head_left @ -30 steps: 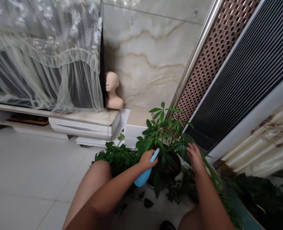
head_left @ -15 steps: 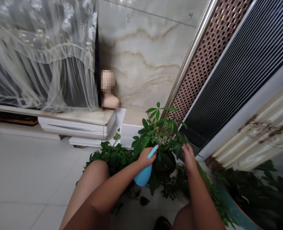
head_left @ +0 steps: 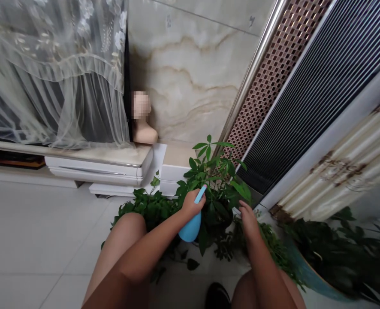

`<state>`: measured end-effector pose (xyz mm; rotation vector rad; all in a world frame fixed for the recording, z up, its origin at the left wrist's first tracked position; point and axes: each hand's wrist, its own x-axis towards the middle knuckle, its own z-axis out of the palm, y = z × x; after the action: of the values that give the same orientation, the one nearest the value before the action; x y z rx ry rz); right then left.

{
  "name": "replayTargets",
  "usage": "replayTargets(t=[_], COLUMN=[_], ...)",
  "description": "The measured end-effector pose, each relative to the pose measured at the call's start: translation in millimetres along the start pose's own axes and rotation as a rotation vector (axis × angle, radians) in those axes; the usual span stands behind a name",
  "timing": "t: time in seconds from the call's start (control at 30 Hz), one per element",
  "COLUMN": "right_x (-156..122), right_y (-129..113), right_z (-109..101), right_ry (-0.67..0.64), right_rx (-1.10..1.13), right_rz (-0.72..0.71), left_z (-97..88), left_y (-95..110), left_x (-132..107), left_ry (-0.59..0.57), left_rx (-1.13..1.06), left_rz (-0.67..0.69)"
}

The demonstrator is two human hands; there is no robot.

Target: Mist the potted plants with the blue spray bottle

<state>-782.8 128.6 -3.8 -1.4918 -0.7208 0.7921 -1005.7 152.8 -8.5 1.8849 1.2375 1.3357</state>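
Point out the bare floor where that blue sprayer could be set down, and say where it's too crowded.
Bare tile floor lies open between the left knee, the white cabinet and the low plant. Crowded: the potted plant fills the gap between left hand, gripping the blue sprayer, and right hand.

A mannequin bust [head_left: 142, 124] stands at the right end of a low white cabinet [head_left: 100, 165], beside a lace curtain [head_left: 51, 73] and against a marble wall [head_left: 193, 73], above a tiled floor [head_left: 32, 240].
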Motion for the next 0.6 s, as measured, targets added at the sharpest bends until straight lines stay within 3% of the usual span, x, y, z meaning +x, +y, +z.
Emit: replayTargets(t=[0.23, 0.37, 0.5, 0.6], right_x=[-94.2, -138.0, -151.4, -148.4], right_y=[48.5, 60.1, 61.9, 68.5], right_z=[2.8, 5.1, 11.6, 13.8], right_ry=[0.005, -0.087, -0.179, -0.260], right_rx=[0.085, 0.300, 0.466, 0.381], right_rz=[0.519, 0.736, 0.719, 0.628], left_z=[12.6, 20.7, 17.3, 15.2], left_y=[28.8, 47.9, 62.8, 65.2], left_x=[-28.9, -45.3, -49.5, -50.9], left_ry=[0.190, 0.154, 0.099, -0.104], left_rx=[-0.193, -0.262, -0.335, -0.321], left_rz=[0.067, 0.026, 0.046, 0.032])
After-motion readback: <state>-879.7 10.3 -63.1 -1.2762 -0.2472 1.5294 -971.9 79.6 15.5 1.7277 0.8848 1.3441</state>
